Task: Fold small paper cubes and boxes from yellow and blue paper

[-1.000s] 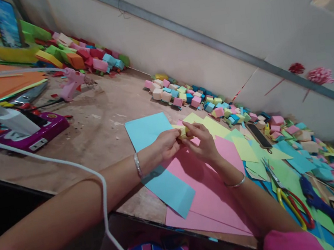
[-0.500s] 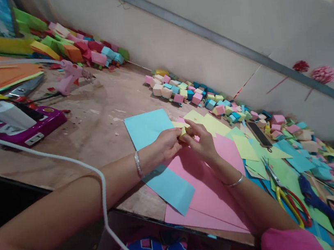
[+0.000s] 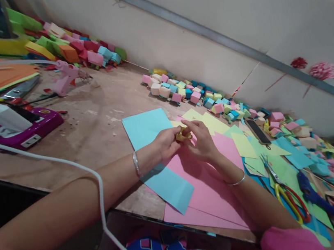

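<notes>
Between my two hands is a small piece of folded yellow paper (image 3: pixel 182 134), partly covered by my fingers. My left hand (image 3: pixel 168 142) pinches its left side. The fingers of my right hand (image 3: pixel 200 140) curl round its right side, with the index finger raised along the top. Both hands are above pink paper sheets (image 3: pixel 206 181). A light blue sheet (image 3: pixel 148 127) lies under and behind my left wrist, and yellow sheets (image 3: pixel 213 120) are spread behind my right hand.
Small folded paper cubes (image 3: pixel 177 88) line the wall. At right are scissors (image 3: pixel 283 191), a blue glue gun (image 3: pixel 315 195) and a phone (image 3: pixel 258 131). A pink glue gun (image 3: pixel 65 76) and a purple power strip (image 3: pixel 27 130) stand left. A white cable (image 3: pixel 97 184) hangs across my left arm.
The yellow paper has turned in my fingers and now looks more opened out at its right side. My right fingers have shifted slightly on it. The whole view has moved a little.
</notes>
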A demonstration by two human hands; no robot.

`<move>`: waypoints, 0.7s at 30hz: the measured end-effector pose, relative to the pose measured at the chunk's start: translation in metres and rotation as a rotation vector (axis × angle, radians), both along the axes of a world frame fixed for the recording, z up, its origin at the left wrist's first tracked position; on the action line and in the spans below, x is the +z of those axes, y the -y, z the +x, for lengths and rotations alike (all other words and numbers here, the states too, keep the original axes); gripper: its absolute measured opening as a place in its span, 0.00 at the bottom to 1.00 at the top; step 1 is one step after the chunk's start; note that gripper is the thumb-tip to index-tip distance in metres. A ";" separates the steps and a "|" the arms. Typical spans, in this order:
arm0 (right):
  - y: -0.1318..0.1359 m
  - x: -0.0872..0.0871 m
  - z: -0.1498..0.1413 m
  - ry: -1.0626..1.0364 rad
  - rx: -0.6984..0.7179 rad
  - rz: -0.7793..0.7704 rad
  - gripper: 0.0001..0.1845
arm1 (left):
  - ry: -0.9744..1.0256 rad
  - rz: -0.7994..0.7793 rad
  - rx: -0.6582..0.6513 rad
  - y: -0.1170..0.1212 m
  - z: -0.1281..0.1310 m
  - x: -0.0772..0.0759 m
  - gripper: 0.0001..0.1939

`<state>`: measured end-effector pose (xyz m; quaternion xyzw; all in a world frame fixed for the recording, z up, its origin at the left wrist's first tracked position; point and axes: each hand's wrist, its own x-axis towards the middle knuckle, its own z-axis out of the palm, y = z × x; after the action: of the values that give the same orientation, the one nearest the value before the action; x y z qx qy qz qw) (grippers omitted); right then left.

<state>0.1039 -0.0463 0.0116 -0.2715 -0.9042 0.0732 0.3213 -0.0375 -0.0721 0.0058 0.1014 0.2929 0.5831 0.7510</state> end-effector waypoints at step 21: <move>-0.021 0.011 0.016 -0.176 0.086 0.122 0.05 | -0.075 -0.165 -0.064 0.009 -0.005 0.016 0.15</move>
<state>0.1200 -0.0249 0.0226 -0.2049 -0.8860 0.0553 0.4122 -0.0421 -0.0810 0.0218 0.0703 0.3643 0.5286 0.7635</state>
